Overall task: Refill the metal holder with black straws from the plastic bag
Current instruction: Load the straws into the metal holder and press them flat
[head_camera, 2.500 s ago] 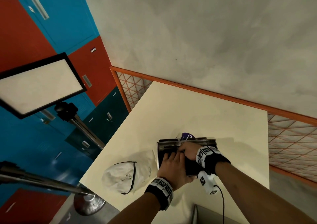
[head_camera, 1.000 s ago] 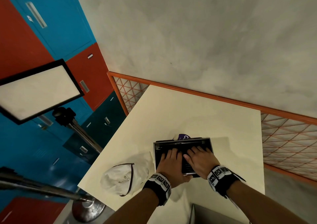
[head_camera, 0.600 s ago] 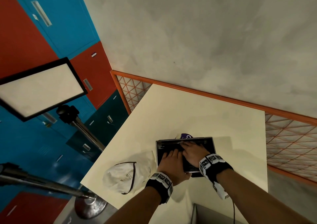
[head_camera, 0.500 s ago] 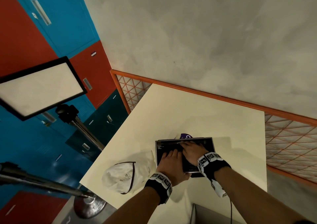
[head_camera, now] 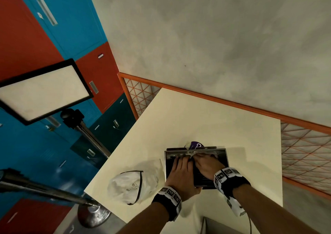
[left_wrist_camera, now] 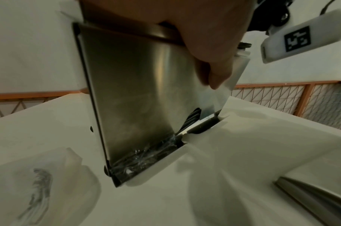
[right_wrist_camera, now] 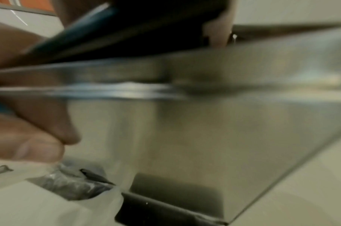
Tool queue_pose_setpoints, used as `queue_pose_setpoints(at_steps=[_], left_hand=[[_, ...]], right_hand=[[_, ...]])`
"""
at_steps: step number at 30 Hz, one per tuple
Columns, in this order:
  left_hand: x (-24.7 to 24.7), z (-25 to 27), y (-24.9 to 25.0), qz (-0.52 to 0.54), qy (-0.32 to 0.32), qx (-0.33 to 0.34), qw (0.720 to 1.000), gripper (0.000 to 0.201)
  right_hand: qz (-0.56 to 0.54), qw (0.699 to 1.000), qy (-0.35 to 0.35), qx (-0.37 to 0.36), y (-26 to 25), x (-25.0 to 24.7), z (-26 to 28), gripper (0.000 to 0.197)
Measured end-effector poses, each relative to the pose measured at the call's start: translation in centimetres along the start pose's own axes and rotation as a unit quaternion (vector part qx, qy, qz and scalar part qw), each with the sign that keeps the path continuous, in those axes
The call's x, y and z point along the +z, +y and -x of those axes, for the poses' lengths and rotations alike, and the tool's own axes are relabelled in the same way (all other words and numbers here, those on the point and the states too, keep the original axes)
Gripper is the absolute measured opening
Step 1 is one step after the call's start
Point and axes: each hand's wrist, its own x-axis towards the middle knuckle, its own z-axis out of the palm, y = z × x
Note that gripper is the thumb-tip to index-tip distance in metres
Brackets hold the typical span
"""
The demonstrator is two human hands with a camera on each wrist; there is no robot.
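The metal holder (head_camera: pixel 222 155) stands on the cream table with black straws (head_camera: pixel 203 180) filling its open top. My left hand (head_camera: pixel 180 172) lies flat on the straws on the left side, and its thumb (left_wrist_camera: pixel 214 64) hangs down outside the holder's steel wall (left_wrist_camera: pixel 136 91). My right hand (head_camera: pixel 206 164) lies across the straws beside it, fingers reaching to the far rim. In the blurred right wrist view the straws (right_wrist_camera: pixel 127 30) run above the rim (right_wrist_camera: pixel 204 73), with my thumb (right_wrist_camera: pixel 30 137) below it. The white plastic bag (head_camera: pixel 132 185) lies crumpled left of the holder.
A purple packet (head_camera: pixel 197 145) sticks up behind the holder. A grey metal piece (head_camera: pixel 223 226) lies at the table's near edge. Left of the table stand a light panel (head_camera: pixel 43 90) and a steel pole (head_camera: pixel 44 189). An orange mesh rail (head_camera: pixel 304 153) borders the right side.
My right hand has slid from lying flat beside the left one toward the holder's far rim, wrist turned inward. The left hand has stayed on the straws.
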Motion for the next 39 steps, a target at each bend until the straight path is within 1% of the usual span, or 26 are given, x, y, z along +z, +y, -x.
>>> queue_pose_setpoints(at_steps=[1,4,7,9,11,13,14,16,19,21,24,27,32,34,37,39], left_hand=[[0.0,-0.2,0.0,-0.006,-0.018,-0.007,1.000,0.100],[-0.5,-1.1,-0.4,-0.020,-0.088,-0.016,0.996,0.114],[-1.3,-1.9,-1.1,-0.016,-0.139,-0.016,0.990,0.116],[-1.4,-2.0,-1.5,-0.006,-0.140,-0.008,0.990,0.110],[-1.2,-1.9,-1.8,-0.006,-0.109,0.001,0.994,0.102],[-1.2,-1.7,-1.7,-0.004,-0.090,0.003,0.996,0.103],[-1.2,-1.7,-1.6,0.001,-0.092,-0.001,0.996,0.102],[-1.4,-1.7,-1.5,0.010,-0.097,-0.004,0.995,0.096],[-1.5,-1.5,-1.6,0.004,-0.084,0.002,0.996,0.094],[-1.4,-1.2,-1.5,-0.003,-0.060,0.009,0.998,0.089],[-1.2,-0.4,-1.3,0.002,-0.016,0.014,1.000,0.083],[-0.9,0.1,-1.0,0.010,0.007,0.017,1.000,0.080],[-0.9,1.0,-0.7,0.005,0.019,0.025,1.000,0.072],[-0.9,1.3,-0.6,0.005,0.024,0.028,0.999,0.072],[-0.9,1.4,-0.6,0.006,0.027,0.033,0.999,0.075],[-1.0,1.5,-0.6,0.004,0.031,0.037,0.999,0.072]], right_hand=[[0.003,1.000,-0.006,-0.005,0.2,0.1,0.2,0.045],[0.055,0.997,-0.024,-0.045,0.4,0.0,0.6,0.073],[0.050,0.997,-0.027,-0.043,0.5,-0.1,1.3,0.082],[0.043,0.995,-0.075,-0.046,0.8,-0.5,1.9,0.098],[0.044,0.991,-0.118,-0.051,0.8,-1.5,2.4,0.110],[0.065,0.985,-0.150,-0.051,0.7,-2.4,2.6,0.118],[0.087,0.982,-0.163,-0.043,0.3,-2.7,2.6,0.119],[0.127,0.977,-0.169,-0.018,-1.0,-2.8,2.5,0.113],[0.130,0.982,-0.137,0.020,-2.8,-2.2,2.4,0.102],[0.124,0.987,-0.100,0.018,-2.8,-1.8,2.8,0.098],[0.126,0.991,-0.048,-0.003,-2.2,-1.0,3.8,0.099],[0.136,0.990,-0.016,-0.016,-2.2,-0.7,4.7,0.095],[0.140,0.990,0.009,-0.011,-2.4,0.4,5.6,0.083],[0.137,0.990,0.017,-0.006,-2.5,0.6,5.9,0.077],[0.135,0.991,0.024,-0.001,-2.7,0.5,6.1,0.075],[0.136,0.990,0.022,0.001,-2.8,0.4,6.2,0.073]])
